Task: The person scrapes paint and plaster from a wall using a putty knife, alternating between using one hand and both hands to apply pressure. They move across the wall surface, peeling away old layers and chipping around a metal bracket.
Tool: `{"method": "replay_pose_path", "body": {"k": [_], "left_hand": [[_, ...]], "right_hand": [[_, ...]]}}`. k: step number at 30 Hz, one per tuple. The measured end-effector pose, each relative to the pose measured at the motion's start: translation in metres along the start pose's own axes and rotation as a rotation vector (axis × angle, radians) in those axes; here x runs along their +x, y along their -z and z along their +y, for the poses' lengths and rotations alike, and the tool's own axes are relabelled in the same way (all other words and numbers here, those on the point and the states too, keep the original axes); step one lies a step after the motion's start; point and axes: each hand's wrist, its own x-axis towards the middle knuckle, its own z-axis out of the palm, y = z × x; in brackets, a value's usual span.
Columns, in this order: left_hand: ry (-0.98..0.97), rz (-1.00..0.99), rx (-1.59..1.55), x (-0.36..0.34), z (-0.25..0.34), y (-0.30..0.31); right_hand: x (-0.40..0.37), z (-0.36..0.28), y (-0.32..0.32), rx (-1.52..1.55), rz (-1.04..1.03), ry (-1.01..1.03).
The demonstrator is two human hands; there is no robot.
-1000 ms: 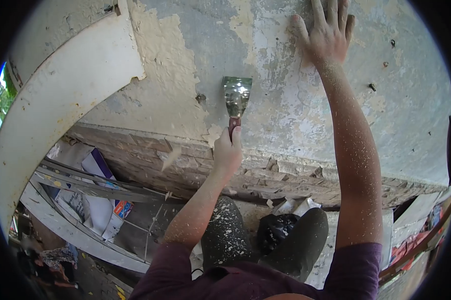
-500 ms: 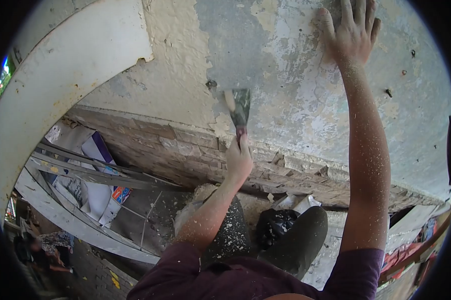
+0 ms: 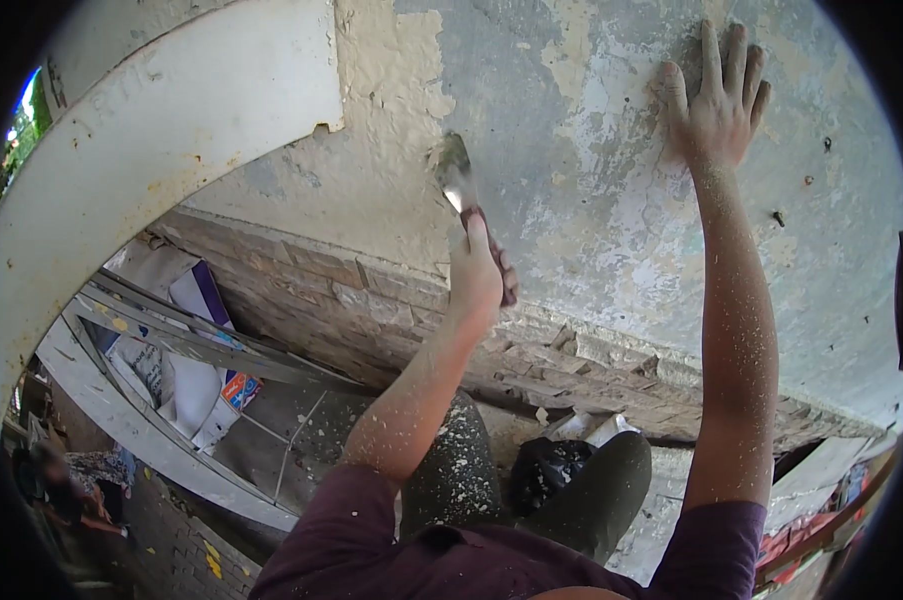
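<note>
My left hand (image 3: 477, 277) is wrapped round the dark red handle of a paint scraper (image 3: 457, 178). The metal blade points up the wall (image 3: 511, 120), its tip at the border between peeling cream paint (image 3: 391, 170) and bare grey surface. Higher up on the right, my right hand (image 3: 719, 108) lies against the wall with fingers spread, holding nothing. Pale paint flakes dot both forearms and my trousers (image 3: 451, 460).
A curved white metal panel (image 3: 171, 120) with rust spots juts in at the left. Below the paint runs a brick ledge (image 3: 371, 290). A black plastic bag (image 3: 546, 475) lies near my knee. Metal bars (image 3: 181, 340) and paper packaging (image 3: 196, 395) sit lower left. Another person (image 3: 81, 490) is beyond.
The scraper in my left hand has moved left and up, and its blade has turned to the paint's edge. My right hand stays flat on the wall; the view has shifted slightly.
</note>
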Motion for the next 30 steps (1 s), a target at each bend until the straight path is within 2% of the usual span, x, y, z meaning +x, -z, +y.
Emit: {"method": "replay_pose_path", "body": {"k": [2, 3, 5, 7, 9, 10, 12, 13, 15, 17, 20, 22, 24, 25, 27, 29, 30], "left_hand": [[-0.137, 0.021, 0.163, 0.010, 0.030, -0.001], [-0.137, 0.020, 0.156, 0.014, 0.034, 0.011], [-0.299, 0.002, 0.214, 0.031, 0.038, 0.042], [-0.416, 0.175, 0.467, 0.034, 0.001, 0.089], [-0.404, 0.246, 0.441, 0.054, -0.056, 0.159], [-0.412, 0.247, 0.451, 0.067, -0.056, 0.177], [-0.638, 0.325, 1.316, 0.065, -0.045, 0.189], [-1.030, 0.346, 1.146, 0.083, -0.036, 0.180], [-0.919, 0.159, 1.021, 0.080, 0.030, 0.127], [-0.566, 0.098, 0.868, 0.069, 0.090, 0.073], [-0.612, 0.076, 0.865, 0.078, 0.081, 0.079], [-0.745, 0.155, 1.054, 0.064, 0.031, 0.110], [-0.616, 0.180, 0.883, 0.080, -0.030, 0.163], [-0.627, 0.183, 0.884, 0.079, -0.021, 0.160], [-0.872, 0.189, 1.053, 0.069, 0.008, 0.139], [-0.910, 0.206, 1.039, 0.083, 0.066, 0.093], [-0.661, 0.088, 0.765, 0.065, 0.107, 0.055]], "right_hand": [[0.000, 0.001, -0.001, -0.004, -0.003, 0.008], [-0.001, 0.002, -0.001, -0.005, -0.024, -0.012], [0.001, 0.005, -0.002, -0.001, -0.037, -0.026], [0.000, 0.004, -0.001, -0.010, -0.050, -0.036], [0.000, 0.005, -0.002, -0.007, -0.044, -0.036], [0.000, 0.004, -0.003, -0.013, -0.038, -0.037], [0.000, 0.001, -0.001, -0.007, -0.034, -0.040], [0.001, 0.001, -0.001, -0.008, -0.025, -0.032], [0.001, 0.002, -0.002, -0.018, -0.027, -0.027], [0.000, 0.003, -0.002, -0.027, -0.031, -0.020], [0.000, 0.004, -0.001, -0.037, -0.024, 0.002], [0.001, 0.003, 0.000, -0.045, -0.052, 0.003], [0.002, -0.001, 0.003, -0.047, -0.058, -0.001], [0.003, -0.003, 0.003, -0.053, -0.080, 0.000], [0.003, -0.004, 0.000, -0.068, -0.084, -0.010], [0.001, -0.010, -0.001, -0.087, -0.105, -0.008], [0.000, -0.014, -0.003, -0.070, -0.098, -0.029]]}}
